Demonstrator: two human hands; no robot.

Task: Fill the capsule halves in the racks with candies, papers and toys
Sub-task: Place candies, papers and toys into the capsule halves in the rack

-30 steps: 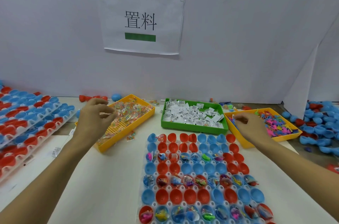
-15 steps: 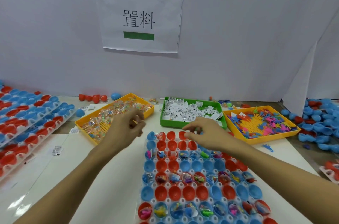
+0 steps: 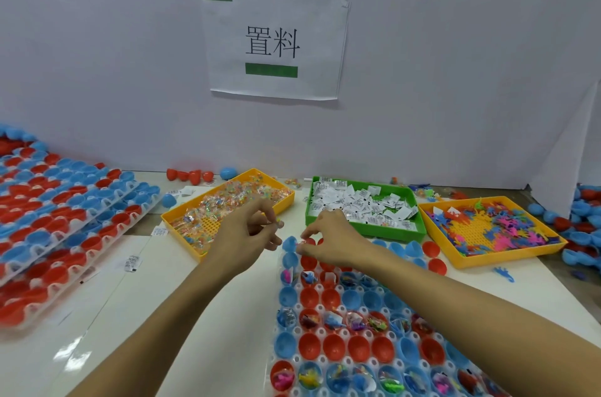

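Head view: your left hand (image 3: 247,234), a second ago over the candy tray (image 3: 227,208) at ten o'clock, now hovers beside the rack (image 3: 351,318), fingers pinched on a small wrapped candy (image 3: 279,223); your right hand (image 3: 328,240), a second ago at the toy tray (image 3: 487,231) at two o'clock, has crossed to the rack's far row, fingertips pinched on a small item at twelve o'clock; its kind cannot be told; far-row halves await filling.

Left hand (image 3: 248,235), right hand (image 3: 331,242): apparently pinching.
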